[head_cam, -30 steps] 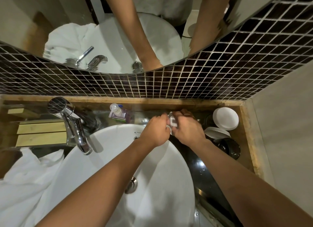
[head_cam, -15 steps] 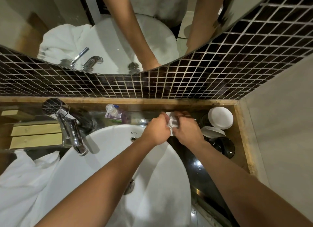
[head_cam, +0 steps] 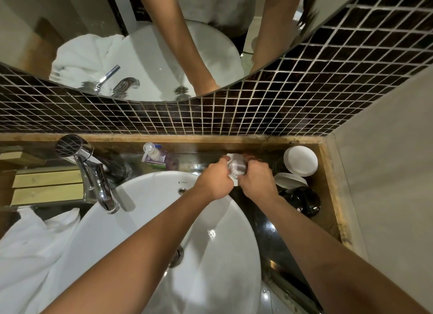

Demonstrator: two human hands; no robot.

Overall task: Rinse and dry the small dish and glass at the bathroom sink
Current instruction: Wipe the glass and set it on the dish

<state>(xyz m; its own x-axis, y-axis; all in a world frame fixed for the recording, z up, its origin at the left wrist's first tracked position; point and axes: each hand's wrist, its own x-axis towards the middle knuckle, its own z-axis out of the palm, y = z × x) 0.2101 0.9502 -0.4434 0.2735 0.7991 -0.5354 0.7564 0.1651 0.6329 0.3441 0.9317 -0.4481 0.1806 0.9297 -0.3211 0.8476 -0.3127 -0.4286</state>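
A small clear glass (head_cam: 237, 167) sits between my two hands, over the dark counter just behind the white basin (head_cam: 145, 220). My left hand (head_cam: 216, 181) grips its left side and my right hand (head_cam: 256, 180) grips its right side. A bit of white cloth or tissue shows at the glass, above and below it; what it is I cannot tell. Two small white dishes stand to the right: one round dish (head_cam: 300, 161) at the back corner, another dish (head_cam: 290, 181) in front of it.
A chrome faucet (head_cam: 93, 175) stands left of the basin with no water running. A pump bottle (head_cam: 154, 156) stands behind the basin. White towel (head_cam: 30, 255) lies at the left. A dark bowl (head_cam: 302, 201) sits at the right. A wooden rim bounds the counter.
Both hands have stayed together behind the basin. The glass between them now shows more clearly, turned a little in the grip.
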